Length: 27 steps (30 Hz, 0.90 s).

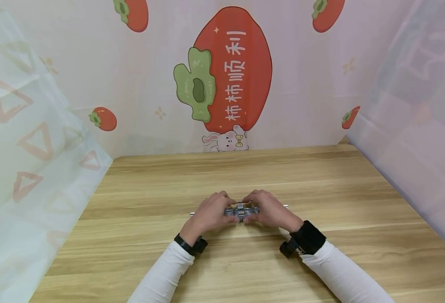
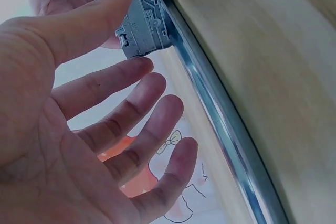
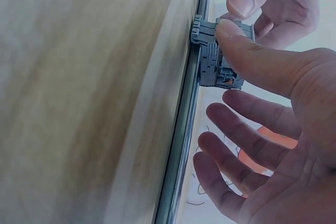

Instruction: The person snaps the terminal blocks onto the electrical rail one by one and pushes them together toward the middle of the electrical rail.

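Grey terminal blocks [image 1: 240, 209] sit side by side on a metal DIN rail [image 1: 250, 211] that lies across the wooden table. My left hand [image 1: 212, 213] pinches the blocks from the left; in the left wrist view its thumb presses one edge of the grey housing [image 2: 144, 27] and the index fingertip meets the opposite edge. From the right, my right hand [image 1: 271, 211] pinches them too, thumb on the near edge and index finger at the far edge of the terminal blocks [image 3: 210, 66]. The other fingers of both hands stay spread, off the rail [image 3: 181, 124]. Fingers partly cover the blocks.
The wooden table [image 1: 222, 269] extends around both hands. Behind it hangs a pale printed curtain [image 1: 150, 75] with persimmon drawings, and more sheets hang along the left [image 1: 37, 147] and right sides. Both wrists wear black bands with small cameras.
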### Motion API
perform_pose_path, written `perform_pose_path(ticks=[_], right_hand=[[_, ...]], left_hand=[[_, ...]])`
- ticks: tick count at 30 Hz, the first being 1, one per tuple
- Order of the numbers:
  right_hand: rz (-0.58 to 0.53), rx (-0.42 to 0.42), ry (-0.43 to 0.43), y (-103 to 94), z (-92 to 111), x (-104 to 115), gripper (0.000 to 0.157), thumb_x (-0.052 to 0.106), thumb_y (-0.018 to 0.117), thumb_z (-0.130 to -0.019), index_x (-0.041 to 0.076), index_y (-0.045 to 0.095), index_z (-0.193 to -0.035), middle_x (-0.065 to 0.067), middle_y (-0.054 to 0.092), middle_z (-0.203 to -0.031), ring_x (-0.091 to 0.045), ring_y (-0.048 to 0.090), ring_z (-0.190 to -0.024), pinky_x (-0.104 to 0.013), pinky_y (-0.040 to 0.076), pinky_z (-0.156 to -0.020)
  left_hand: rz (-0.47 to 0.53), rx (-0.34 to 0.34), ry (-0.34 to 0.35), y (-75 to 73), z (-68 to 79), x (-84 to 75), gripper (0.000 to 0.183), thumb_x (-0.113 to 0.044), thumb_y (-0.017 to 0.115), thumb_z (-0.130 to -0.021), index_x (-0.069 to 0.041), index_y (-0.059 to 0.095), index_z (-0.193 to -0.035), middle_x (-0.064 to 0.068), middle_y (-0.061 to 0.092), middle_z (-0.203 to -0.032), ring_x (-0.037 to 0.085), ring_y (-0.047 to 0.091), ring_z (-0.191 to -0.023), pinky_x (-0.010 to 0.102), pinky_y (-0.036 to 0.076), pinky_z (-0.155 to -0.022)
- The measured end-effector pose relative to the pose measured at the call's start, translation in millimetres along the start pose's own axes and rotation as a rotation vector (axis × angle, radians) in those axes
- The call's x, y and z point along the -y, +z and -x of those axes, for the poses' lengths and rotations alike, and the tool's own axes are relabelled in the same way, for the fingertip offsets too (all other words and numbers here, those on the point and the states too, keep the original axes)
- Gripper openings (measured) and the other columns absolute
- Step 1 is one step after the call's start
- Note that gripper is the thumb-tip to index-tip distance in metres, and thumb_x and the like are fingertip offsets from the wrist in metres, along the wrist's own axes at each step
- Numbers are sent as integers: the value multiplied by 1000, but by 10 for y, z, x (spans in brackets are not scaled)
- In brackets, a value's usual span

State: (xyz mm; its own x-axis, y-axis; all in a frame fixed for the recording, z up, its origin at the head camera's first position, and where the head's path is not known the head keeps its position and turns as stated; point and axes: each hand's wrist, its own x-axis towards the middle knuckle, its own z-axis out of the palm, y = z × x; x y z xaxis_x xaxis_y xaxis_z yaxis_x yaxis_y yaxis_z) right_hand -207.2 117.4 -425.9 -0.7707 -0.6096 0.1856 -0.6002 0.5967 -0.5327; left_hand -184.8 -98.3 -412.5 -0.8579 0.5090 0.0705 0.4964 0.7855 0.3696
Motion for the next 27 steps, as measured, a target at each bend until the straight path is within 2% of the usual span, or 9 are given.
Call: perform_pose_path(ticks=[10,27], right_hand=[[3,-11,9,9,-9,5,51,35,77,-69,12,62,-112,-1,61,-106,-20,54,-96,-33,40,-80],[-7,-6,20,14,10,6,52,35,77,-69,11,62,-113,-1,60,-105,-19,54,-95,-33,41,-79]], left_hand=[[-15,-37,3,14,-21,2,50,-43,69,-77,-12,63,-117,-1,56,-100,12,47,-84,28,37,-67],[-18,-28,-2,23,-33,-2,50,-43,70,-77,-12,64,-116,-1,56,-100,12,47,-83,28,37,-65]])
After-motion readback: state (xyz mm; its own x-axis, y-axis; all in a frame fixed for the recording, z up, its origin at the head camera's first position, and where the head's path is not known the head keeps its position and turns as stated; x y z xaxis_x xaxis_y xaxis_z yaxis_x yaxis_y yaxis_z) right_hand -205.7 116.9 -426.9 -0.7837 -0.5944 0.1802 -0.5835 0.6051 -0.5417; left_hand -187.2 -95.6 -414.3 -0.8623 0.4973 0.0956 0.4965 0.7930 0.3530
